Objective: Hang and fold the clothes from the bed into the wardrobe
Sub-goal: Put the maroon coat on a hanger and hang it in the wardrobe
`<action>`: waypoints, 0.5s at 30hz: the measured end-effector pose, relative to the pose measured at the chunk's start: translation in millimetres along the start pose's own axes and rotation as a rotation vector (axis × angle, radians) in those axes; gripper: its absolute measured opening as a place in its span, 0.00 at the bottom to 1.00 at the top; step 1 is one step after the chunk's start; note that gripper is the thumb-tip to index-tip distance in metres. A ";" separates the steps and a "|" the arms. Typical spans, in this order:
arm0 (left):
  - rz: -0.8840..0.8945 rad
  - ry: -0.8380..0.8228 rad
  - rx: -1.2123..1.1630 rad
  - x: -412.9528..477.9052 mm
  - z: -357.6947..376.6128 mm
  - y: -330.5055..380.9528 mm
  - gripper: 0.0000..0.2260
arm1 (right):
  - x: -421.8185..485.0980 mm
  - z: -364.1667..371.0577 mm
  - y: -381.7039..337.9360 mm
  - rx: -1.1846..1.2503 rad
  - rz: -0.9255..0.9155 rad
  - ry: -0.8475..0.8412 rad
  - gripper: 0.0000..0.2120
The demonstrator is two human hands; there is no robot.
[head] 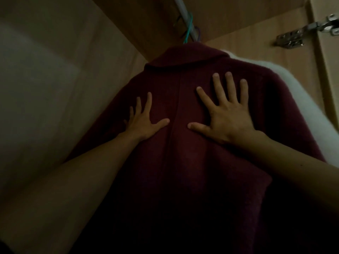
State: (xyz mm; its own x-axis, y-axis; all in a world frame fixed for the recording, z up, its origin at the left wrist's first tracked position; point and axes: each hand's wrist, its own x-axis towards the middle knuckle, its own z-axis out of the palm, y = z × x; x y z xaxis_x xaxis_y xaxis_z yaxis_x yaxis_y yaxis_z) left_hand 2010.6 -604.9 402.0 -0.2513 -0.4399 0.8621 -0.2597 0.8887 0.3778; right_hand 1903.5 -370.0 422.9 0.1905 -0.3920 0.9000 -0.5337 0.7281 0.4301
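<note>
Two bare hands lie flat against the back of a dark red coat (183,143) that hangs inside the wardrobe (55,52). Seen from below, the left hand (143,123) rests on the left half of the cloth, fingers straight and spread, thumb pointing toward the centre seam. The right hand (227,116) sits a little higher on the right half, palm down and fingers fanned wide, its thumb also pointing at the seam. Neither hand grips anything; both only press on the fabric, one on each side of the seam, near each other but apart.

Up above the coat's collar, a green hanger hook (189,28) loops over a pale rail (183,11) that runs under the wardrobe's top panel. A second, purplish hook (199,33) sits just beside it on the same rail. Behind the coat's right shoulder, a white fluffy garment (300,99) hangs, mostly hidden. At the upper right, a metal hinge (308,32) is fixed to the wooden side wall. The light is dim and the coat's lower part fades into shadow.
</note>
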 end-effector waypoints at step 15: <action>0.186 -0.071 0.316 -162.1 16.8 -22.5 0.32 | -139.8 -42.4 -44.8 0.083 -0.206 -0.314 0.51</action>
State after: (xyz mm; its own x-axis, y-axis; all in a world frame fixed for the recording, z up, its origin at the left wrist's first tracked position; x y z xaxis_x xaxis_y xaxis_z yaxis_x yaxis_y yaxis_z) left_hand 2041.4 -555.8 248.1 -0.3824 -0.2927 0.8764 -0.4756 0.8755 0.0849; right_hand 1935.7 -324.0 280.8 0.0462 -0.6876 0.7246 -0.5782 0.5731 0.5808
